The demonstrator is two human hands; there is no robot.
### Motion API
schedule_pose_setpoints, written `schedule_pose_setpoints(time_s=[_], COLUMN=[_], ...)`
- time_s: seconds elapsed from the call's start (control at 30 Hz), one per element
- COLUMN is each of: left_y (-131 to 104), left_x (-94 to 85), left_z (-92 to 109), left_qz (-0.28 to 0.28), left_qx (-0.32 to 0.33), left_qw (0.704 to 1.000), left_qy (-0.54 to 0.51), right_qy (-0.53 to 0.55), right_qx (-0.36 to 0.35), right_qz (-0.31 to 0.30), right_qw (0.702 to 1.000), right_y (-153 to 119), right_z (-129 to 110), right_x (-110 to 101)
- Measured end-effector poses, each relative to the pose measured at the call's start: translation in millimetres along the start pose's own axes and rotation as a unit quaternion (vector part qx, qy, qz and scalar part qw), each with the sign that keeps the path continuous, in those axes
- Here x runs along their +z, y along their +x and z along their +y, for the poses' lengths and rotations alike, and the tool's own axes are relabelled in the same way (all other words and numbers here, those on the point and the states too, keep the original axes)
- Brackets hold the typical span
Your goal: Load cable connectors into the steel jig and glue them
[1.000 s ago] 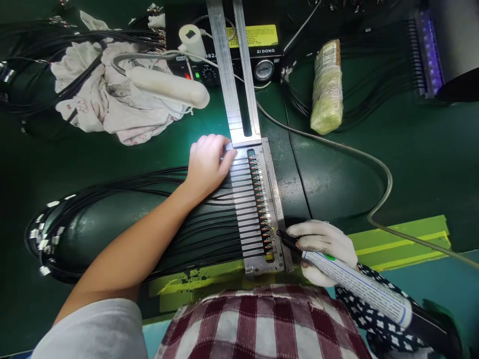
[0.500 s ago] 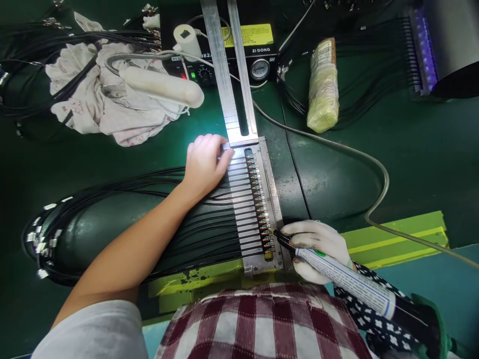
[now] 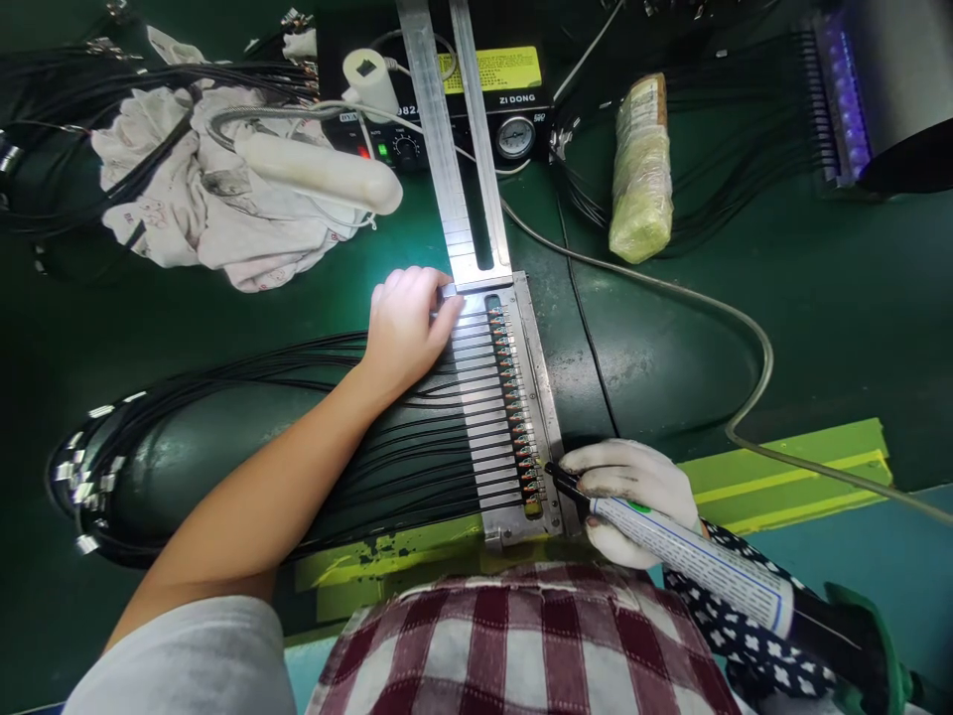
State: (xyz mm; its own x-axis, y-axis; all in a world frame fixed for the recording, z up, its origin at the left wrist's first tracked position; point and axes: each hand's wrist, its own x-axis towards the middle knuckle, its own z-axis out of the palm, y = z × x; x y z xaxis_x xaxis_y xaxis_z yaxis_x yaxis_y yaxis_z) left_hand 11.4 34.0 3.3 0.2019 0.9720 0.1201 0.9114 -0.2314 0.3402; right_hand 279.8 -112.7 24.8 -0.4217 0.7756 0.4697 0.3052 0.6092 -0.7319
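A metal fixture (image 3: pixel 487 417) lies in front of me, with a row of thin black cables (image 3: pixel 417 452) laid across it and their stripped ends lined up near its right side. My bare left hand (image 3: pixel 408 328) grips the fixture's upper left edge between thumb and fingers. In my gloved right hand (image 3: pixel 632 492) is a syringe dispenser (image 3: pixel 692 556) with a printed label, its dark nozzle pointing at the lower cable ends. The nozzle tip is beside the row; contact is too small to tell.
Behind the fixture stands a black controller box (image 3: pixel 513 104) with a gauge, under metal rails (image 3: pixel 439 129). A white cloth (image 3: pixel 186 199), a wrapped yellowish block (image 3: pixel 641 179), a grey hose (image 3: pixel 745 323) and coiled cable ends (image 3: pixel 85 487) lie around. A purple-lit device (image 3: pixel 849 109) is at right.
The dispenser and my right hand have shifted very slightly down and right. My left hand keeps its hold on the fixture.
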Motion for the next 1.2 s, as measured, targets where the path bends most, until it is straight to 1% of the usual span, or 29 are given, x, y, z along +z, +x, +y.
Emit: schedule_pose_setpoints(time_s=[0.37,0.5,0.63,0.83,1.0,1.2], left_y=[0,0,0,1,0,0], left_x=[0.5,0.6,0.6,0.5,1.4,2.3], left_z=[0,0,0,-1,-1,-2], left_qz=[-0.003,-0.001,-0.002,-0.001,0.003,0.004], left_qx=[-0.003,-0.003,0.000,-0.003,-0.005,-0.001], left_qw=[1.000,1.000,1.000,1.000,1.000,1.000], left_qy=[-0.003,0.001,0.003,0.001,-0.001,-0.001], right_qy=[-0.001,-0.001,-0.001,-0.001,-0.015,-0.015], right_qx=[0.001,0.009,0.006,-0.002,0.007,0.005], right_qz=[0.011,0.001,0.004,0.018,-0.008,-0.005], right_qw=[1.000,1.000,1.000,1.000,1.000,1.000], right_y=[2,0,-1,-7,-9,-7], right_z=[1,2,4,-3,-8,-5], right_x=[1,1,0,-2,-1,0])
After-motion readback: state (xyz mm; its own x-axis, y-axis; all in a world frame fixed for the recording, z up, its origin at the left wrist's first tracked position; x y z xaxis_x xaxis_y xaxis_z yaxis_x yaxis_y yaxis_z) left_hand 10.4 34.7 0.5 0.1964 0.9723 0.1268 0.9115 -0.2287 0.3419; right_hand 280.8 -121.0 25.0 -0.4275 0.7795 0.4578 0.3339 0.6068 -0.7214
